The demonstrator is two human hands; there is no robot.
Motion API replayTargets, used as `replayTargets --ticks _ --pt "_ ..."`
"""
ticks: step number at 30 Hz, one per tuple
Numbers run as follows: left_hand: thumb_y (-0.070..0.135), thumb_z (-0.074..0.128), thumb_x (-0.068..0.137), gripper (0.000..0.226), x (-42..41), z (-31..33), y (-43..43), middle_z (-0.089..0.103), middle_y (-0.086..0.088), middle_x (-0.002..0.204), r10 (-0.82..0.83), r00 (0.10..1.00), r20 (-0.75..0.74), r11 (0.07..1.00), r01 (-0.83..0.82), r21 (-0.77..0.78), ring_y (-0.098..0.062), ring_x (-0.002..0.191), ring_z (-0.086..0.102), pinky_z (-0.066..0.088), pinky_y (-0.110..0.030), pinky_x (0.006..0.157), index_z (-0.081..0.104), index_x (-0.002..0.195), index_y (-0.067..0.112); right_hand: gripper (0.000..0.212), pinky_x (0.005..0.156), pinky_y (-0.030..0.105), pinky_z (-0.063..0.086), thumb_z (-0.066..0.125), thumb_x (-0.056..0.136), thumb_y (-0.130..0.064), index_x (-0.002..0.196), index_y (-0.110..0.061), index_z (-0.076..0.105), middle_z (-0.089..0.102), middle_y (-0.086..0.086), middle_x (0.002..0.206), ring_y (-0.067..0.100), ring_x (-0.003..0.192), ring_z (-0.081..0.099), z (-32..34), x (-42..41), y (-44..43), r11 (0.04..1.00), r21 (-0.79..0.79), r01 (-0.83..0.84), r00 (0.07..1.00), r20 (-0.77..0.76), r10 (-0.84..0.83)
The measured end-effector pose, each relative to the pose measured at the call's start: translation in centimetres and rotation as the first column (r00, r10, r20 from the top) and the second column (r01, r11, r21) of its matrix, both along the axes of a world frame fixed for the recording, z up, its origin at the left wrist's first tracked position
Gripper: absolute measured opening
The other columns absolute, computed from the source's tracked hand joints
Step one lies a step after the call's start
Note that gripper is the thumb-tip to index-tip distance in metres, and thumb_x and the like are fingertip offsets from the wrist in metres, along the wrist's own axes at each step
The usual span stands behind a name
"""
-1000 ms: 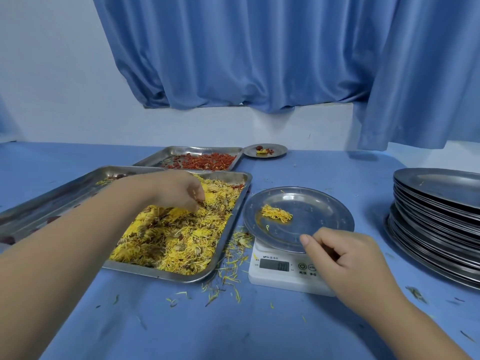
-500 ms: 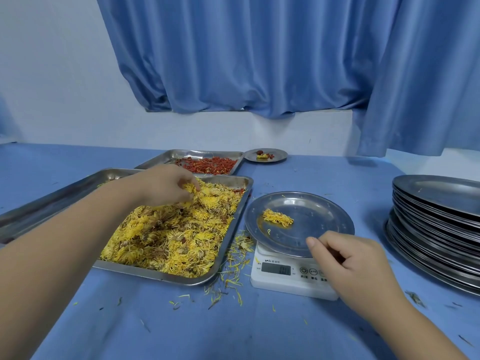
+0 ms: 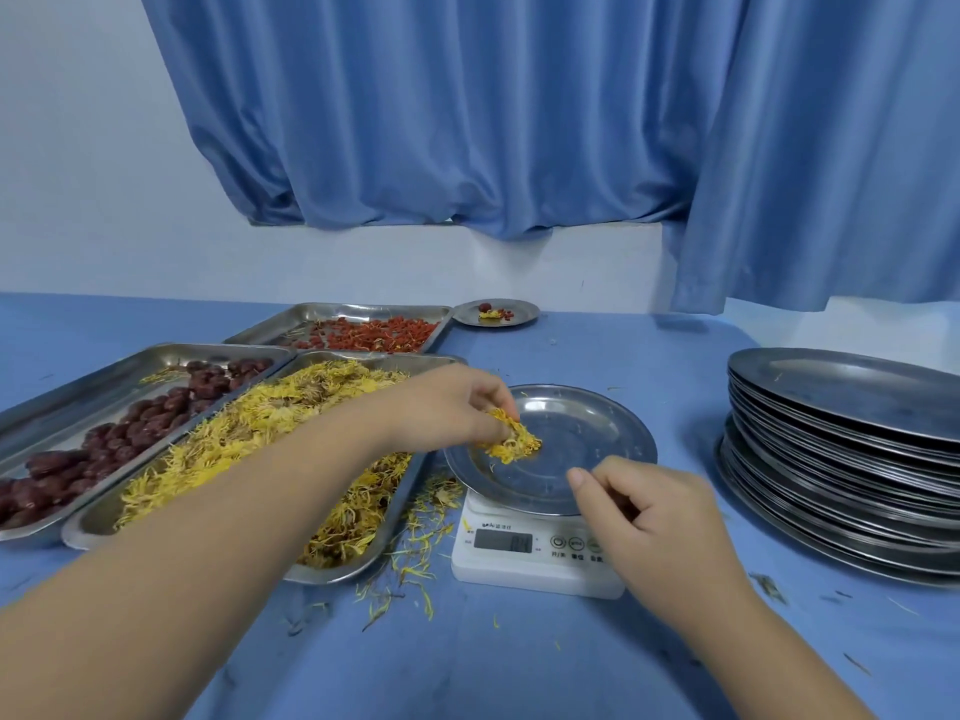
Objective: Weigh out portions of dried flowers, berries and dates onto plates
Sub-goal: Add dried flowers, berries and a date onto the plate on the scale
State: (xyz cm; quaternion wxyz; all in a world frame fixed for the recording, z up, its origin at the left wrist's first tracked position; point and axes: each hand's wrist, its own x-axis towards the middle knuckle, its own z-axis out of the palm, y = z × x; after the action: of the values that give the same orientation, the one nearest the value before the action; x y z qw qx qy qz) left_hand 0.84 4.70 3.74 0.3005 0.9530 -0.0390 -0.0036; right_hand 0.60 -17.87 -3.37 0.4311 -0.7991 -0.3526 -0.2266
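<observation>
Table: blue cloth, blue curtain behind.
Left hand: pinches a tuft of dried flowers, low over the plate on the scale.
Right hand: fingers curled at the plate's near rim; whether they hold anything I cannot tell.

A long blue worktop covered in smooth cloth fills the lower part of the view, its far right corner rounded. Behind its far edge rises a plain white painted wall. A pleated blue fabric curtain hangs across the wall above the far edge, its hem bunched in soft folds well above the cloth. A second blue curtain panel hangs lower toward the far right corner, its hem ending just above the worktop. A few small dark flecks lie on the cloth near the right edge.
</observation>
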Motion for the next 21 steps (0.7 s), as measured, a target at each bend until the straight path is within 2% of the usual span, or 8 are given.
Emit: replayTargets --ticks 4,6,8,11,13,16,18,21 --pt "0.032 0.063 0.09 0.015 2.0 -1.3 -1.5 0.064 0.018 0.083 -0.032 0.999 0.015 0.971 0.027 0.239 0.001 0.077 0.059 0.042 -0.018 0.062 0.07 0.103 0.031 0.043 0.047 0.026 0.03 0.06 0.088 -0.028 0.053 -0.015 0.038 0.041 0.005 0.05 0.018 0.049 0.038 0.0 0.1 -0.1 1.0 -0.007 0.006 1.0 0.001 -0.006" --pt "0.034 0.06 0.091 0.02 2.4 -1.7 -1.4 0.061 0.019 0.086 -0.038 0.999 0.015 0.953 0.032 0.302 0.003 0.076 0.056 0.037 -0.017 0.06 0.07 0.108 0.03 0.044 0.047 0.027 0.03 0.06 0.089 -0.028 0.053 -0.015 0.038 0.04 0.004 0.05 0.019 0.049 0.038 0.0 0.1 0.0 1.0 0.0 0.002 1.0 -0.002 -0.002" --pt "0.036 0.059 0.092 0.025 2.5 -1.8 -1.2 0.057 0.015 0.096 -0.043 0.998 0.043 0.95 0.028 0.309 0.001 0.08 0.052 0.037 -0.018 0.065 0.068 0.115 0.029 0.045 0.047 0.028 0.03 0.057 0.089 -0.032 0.053 -0.016 0.037 0.04 0.005 0.05 0.019 0.049 0.037 0.0 0.0 0.1 1.0 -0.001 -0.005 1.0 0.004 0.005" --pt "0.038 0.057 0.094 0.037 2.0 -1.5 -0.2 0.042 0.011 0.107 -0.041 0.993 0.112 0.94 0.0 0.342 -0.005 0.093 0.041 0.034 -0.024 0.083 0.06 0.129 0.029 0.042 0.048 0.03 0.032 0.053 0.087 -0.034 0.053 -0.015 0.038 0.039 0.004 0.05 0.017 0.048 0.036 -0.2 -0.4 0.4 0.999 -0.041 -0.017 0.999 0.027 0.018" --pt "0.038 0.056 0.094 0.037 1.0 -1.2 0.9 0.04 0.014 0.106 -0.031 0.989 0.142 0.943 -0.018 0.333 -0.003 0.094 0.039 0.033 -0.023 0.084 0.057 0.131 0.032 0.042 0.047 0.031 0.034 0.052 0.088 -0.035 0.053 -0.015 0.039 0.037 0.0 0.048 0.015 0.048 0.037 -0.4 -0.8 0.6 0.996 -0.084 -0.016 0.998 0.067 0.021" --pt "0.037 0.056 0.095 0.028 -0.5 -0.8 2.8 0.053 0.021 0.106 -0.009 0.988 0.153 0.974 -0.025 0.224 0.007 0.085 0.047 0.033 -0.012 0.07 0.062 0.123 0.035 0.042 0.046 0.03 0.034 0.048 0.089 -0.037 0.054 -0.017 0.038 0.033 -0.004 0.049 0.011 0.048 0.035 -0.3 -1.8 1.6 0.995 -0.094 -0.041 0.989 0.138 0.054" --pt "0.035 0.057 0.095 0.022 -1.5 -0.7 4.3 0.059 0.02 0.109 0.031 0.987 0.156 0.989 -0.053 0.14 0.01 0.085 0.05 0.034 -0.01 0.068 0.065 0.115 0.035 0.041 0.045 0.033 0.036 0.046 0.09 -0.036 0.055 -0.018 0.036 0.034 -0.006 0.05 0.01 0.049 0.035 0.1 -2.4 3.1 0.992 -0.109 -0.065 0.981 0.175 0.084" --pt "0.03 0.059 0.094 0.019 -2.7 -0.2 6.9 0.06 0.02 0.103 0.094 0.981 0.172 0.989 -0.112 0.099 0.01 0.085 0.051 0.037 -0.012 0.07 0.067 0.111 0.033 0.033 0.048 0.035 0.043 0.043 0.091 -0.034 0.062 -0.02 0.051 0.046 -0.008 0.055 0.01 0.054 0.045 1.1 -3.2 6.3 0.981 -0.17 -0.097 0.971 0.199 0.13"
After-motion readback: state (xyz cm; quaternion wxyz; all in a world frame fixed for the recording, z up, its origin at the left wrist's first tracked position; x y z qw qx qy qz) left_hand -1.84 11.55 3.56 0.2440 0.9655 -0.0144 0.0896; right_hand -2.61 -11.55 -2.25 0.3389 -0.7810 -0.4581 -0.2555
